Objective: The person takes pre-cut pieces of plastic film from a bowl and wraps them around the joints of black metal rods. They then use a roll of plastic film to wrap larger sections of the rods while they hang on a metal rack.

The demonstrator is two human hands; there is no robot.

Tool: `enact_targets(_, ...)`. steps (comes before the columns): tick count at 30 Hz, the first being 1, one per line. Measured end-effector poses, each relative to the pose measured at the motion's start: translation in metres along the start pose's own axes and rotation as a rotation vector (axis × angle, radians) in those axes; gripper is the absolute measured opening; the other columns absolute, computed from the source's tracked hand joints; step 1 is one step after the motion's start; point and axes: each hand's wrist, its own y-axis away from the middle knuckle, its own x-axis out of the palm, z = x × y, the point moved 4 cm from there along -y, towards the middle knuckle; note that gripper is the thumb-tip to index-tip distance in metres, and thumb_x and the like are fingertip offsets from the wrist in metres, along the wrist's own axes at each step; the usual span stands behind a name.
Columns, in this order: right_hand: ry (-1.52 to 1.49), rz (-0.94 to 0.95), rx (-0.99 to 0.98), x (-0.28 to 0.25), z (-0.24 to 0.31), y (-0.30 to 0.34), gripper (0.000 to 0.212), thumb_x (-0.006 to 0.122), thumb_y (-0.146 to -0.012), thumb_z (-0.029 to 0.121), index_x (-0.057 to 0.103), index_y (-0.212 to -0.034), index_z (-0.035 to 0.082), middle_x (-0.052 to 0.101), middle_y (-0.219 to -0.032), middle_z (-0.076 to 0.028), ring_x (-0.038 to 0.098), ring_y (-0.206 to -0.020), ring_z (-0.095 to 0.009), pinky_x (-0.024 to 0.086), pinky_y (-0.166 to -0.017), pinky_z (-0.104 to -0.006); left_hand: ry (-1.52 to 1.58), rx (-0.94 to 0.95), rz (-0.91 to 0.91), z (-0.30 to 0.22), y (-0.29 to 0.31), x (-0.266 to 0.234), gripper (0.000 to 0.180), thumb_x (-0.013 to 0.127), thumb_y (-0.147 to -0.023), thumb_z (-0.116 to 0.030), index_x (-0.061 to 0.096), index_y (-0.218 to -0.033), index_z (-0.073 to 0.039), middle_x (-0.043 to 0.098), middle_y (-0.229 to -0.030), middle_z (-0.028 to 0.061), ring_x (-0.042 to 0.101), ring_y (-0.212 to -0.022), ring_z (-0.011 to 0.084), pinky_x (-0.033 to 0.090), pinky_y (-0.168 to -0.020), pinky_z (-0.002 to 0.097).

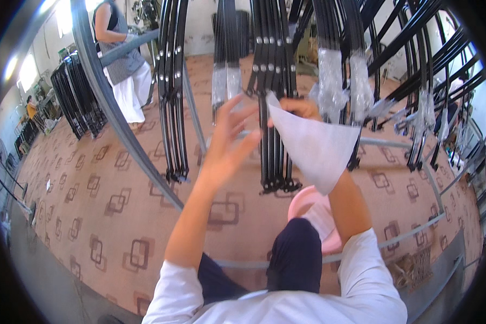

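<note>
Head view: right hand (302, 109) pinches white sheet (314, 146) top corner, up by hanging black rods (275, 108); left hand (227, 137) spread, empty. I'd judge sheet light, floppy; grip edges.

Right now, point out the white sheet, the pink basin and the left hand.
white sheet (313, 143), head view, middle of the hanging sheet.
pink basin (302, 198), head view, its upper left rim.
left hand (227, 146), head view, on the palm, fingers spread.
</note>
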Motion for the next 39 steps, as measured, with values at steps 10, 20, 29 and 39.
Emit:
enact_targets(10,0.994,0.168,-0.146,-0.031,0.056,0.017,0.010,0.058,-0.072,0.014,0.059,-0.074,0.004,0.056,-0.065,-0.011,0.055,-0.068,-0.030,0.040,-0.058,-0.0382,0.704,-0.411,0.334,0.028,-0.033,0.037,0.035,0.058,-0.074,-0.006,0.049,-0.107,0.001,0.057,-0.096,0.0077,0.057,-0.085,0.0156,0.046,-0.075,0.0271)
enact_targets(20,1.075,-0.116,-0.223,-0.015,0.032,0.012,0.014,0.062,-0.070,0.020,0.057,-0.069,0.006,0.057,-0.061,-0.007,0.053,-0.065,-0.023,0.027,-0.077,-0.0350,0.614,-0.531,0.242,0.041,-0.038,0.043,0.028,0.056,-0.079,-0.012,0.050,-0.103,0.001,0.056,-0.094,0.0070,0.056,-0.082,0.0129,0.047,-0.069,0.0256)
enact_targets(29,0.987,-0.459,-0.483,-0.006,0.021,0.018,0.015,0.065,-0.066,0.017,0.054,-0.072,0.008,0.056,-0.068,-0.004,0.052,-0.071,-0.020,0.028,-0.082,-0.0370,0.578,-0.239,0.138,0.030,-0.023,0.038,0.029,0.050,-0.086,-0.024,0.047,-0.105,-0.002,0.056,-0.096,0.0065,0.054,-0.087,0.0133,0.044,-0.076,0.0272)
enact_targets(39,0.033,-0.184,0.192,-0.043,-0.034,0.008,0.015,0.063,-0.072,0.014,0.059,-0.079,0.001,0.060,-0.073,-0.002,0.053,-0.067,-0.010,0.039,-0.067,-0.0233,0.411,-0.266,0.002,0.038,-0.027,0.024,0.033,0.044,-0.088,-0.031,0.047,-0.105,-0.002,0.054,-0.096,0.0058,0.052,-0.087,0.0119,0.044,-0.075,0.0262)
